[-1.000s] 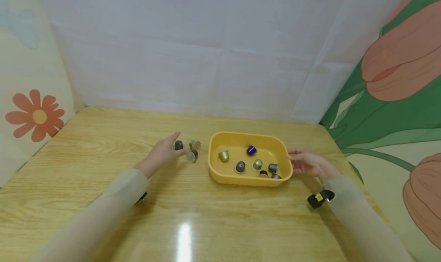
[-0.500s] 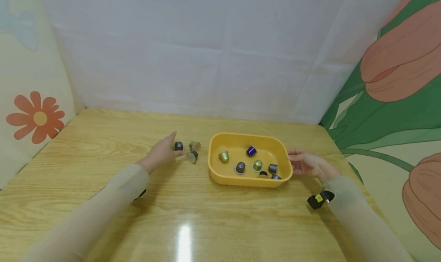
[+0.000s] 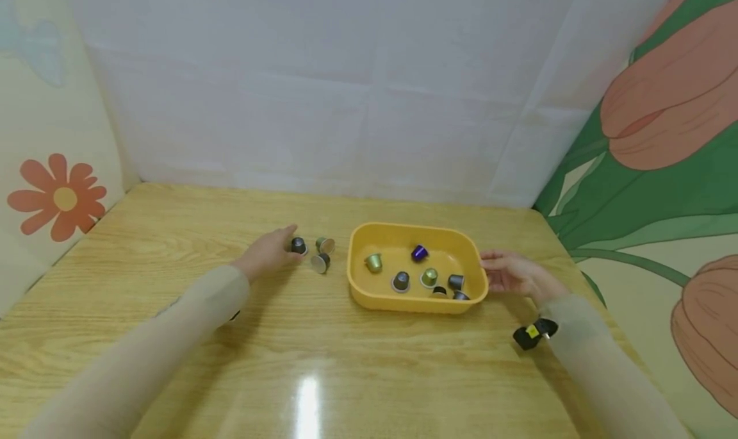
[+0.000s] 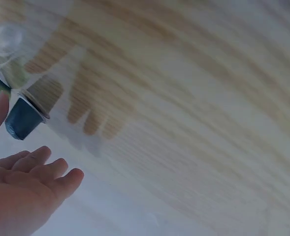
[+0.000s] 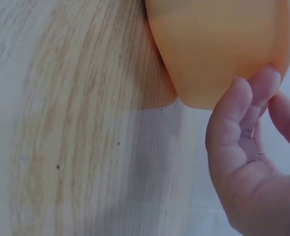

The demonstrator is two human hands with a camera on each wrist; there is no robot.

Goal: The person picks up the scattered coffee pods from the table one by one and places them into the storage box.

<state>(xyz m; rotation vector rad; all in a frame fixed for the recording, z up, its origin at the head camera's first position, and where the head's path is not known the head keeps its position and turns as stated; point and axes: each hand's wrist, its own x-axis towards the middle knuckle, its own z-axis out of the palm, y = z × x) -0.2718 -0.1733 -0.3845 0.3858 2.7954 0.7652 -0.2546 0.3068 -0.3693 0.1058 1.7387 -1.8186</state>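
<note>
In the head view, my left hand [image 3: 266, 254] reaches over the left of the table, fingers and thumb spread around a dark coffee capsule [image 3: 298, 245]. The left wrist view has that dark capsule [image 4: 24, 119] in the gap between thumb and fingers, apart from the fingertips. Just right of it lie a green-sided capsule [image 3: 325, 245] and a capsule with its silvery lid showing [image 3: 319, 263]. My right hand [image 3: 515, 274] touches the right end of a yellow bin [image 3: 398, 302]. Seen from the right wrist, its fingertips [image 5: 264, 81] rest against the bin's outer wall.
Inside the bin are several capsules, among them a purple one [image 3: 419, 253] and a light green one [image 3: 373, 263]. The wooden table [image 3: 346, 362] meets a white cloth [image 3: 311, 118] at the back. Flower-printed panels [image 3: 663, 221] stand at both sides.
My left hand has shifted slightly around the dark capsule, its fingers and thumb drawing a little closer together. The right hand and the bin keep their places.
</note>
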